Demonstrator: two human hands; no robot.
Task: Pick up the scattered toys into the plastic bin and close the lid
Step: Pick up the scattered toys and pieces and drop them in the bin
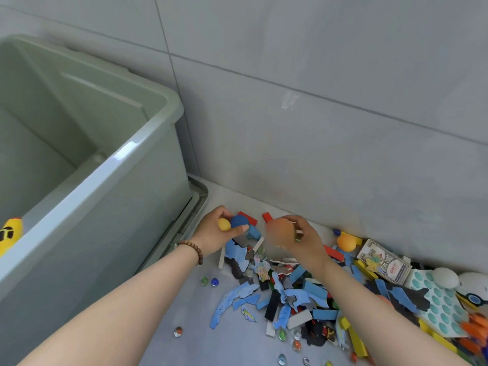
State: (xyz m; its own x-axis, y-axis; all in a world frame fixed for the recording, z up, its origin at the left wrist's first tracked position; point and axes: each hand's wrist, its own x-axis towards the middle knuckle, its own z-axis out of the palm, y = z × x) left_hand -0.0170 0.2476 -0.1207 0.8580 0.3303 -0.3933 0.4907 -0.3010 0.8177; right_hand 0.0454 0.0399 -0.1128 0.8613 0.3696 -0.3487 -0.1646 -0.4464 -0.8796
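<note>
A large grey-green plastic bin (148, 151) stands open at the left, with a yellow toy (9, 232) inside near its front wall. My left hand (214, 233) grips a yellow ball (224, 224) and a dark blue ball (239, 221) just right of the bin. My right hand (298, 239) holds an orange ball (280, 231), blurred, together with a small block (299, 235). Below both hands lies a heap of scattered toys (303, 294): blue puzzle pieces, coloured wooden blocks, marbles.
The bin's lid (196, 204) lies flat on the floor beneath the bin. A tiled wall (317, 128) runs close behind the pile. An orange ball (346, 242), a card box (384, 261), a white ball (446, 277) and loose marbles (214, 281) lie on the floor.
</note>
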